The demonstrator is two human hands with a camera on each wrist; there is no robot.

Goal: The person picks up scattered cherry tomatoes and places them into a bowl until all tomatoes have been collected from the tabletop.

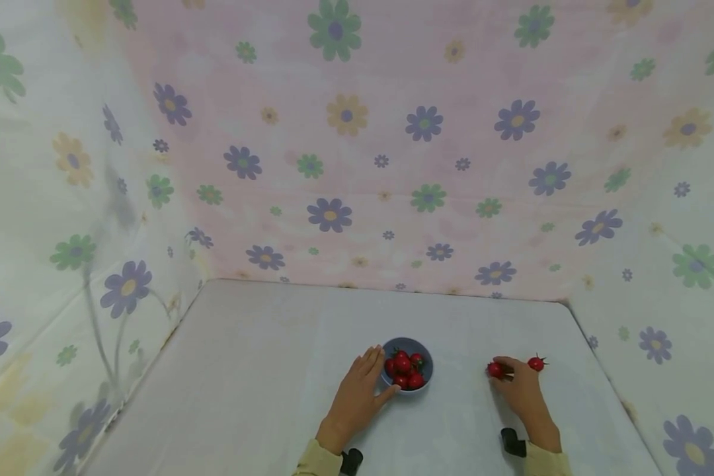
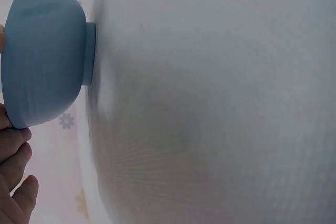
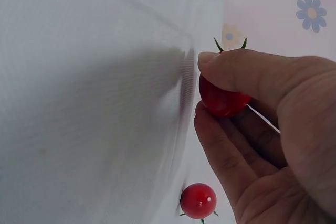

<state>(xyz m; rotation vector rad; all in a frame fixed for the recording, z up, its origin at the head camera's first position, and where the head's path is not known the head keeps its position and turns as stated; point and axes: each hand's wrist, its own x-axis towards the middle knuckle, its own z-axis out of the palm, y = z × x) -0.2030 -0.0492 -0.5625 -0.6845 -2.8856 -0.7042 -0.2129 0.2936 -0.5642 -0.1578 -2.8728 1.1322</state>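
Note:
A blue bowl point(image 1: 431, 367), seen side-on as a blue bowl point(image 2: 44, 56) in the left wrist view, stands upright on the table with several cherry tomatoes point(image 1: 401, 363) inside. My left hand point(image 1: 354, 396) rests at its left side, fingers extended along the rim and thumb spread at the near edge. Off to the right, my right hand point(image 1: 522, 393) pinches a cherry tomato point(image 3: 223, 98) between thumb and fingertips, close over the tabletop; its green stalk points up past the thumb. Another cherry tomato point(image 1: 536, 363) lies just beyond that hand's knuckles, also visible as a red tomato point(image 3: 198, 201) in the right wrist view.
The white-covered table point(image 1: 256, 350) meets a pink flowered cloth wall point(image 1: 357, 178) at the back. Similar flowered cloth stands along the left and right sides. Black straps with mounts point(image 1: 513, 441) sit at both wrists.

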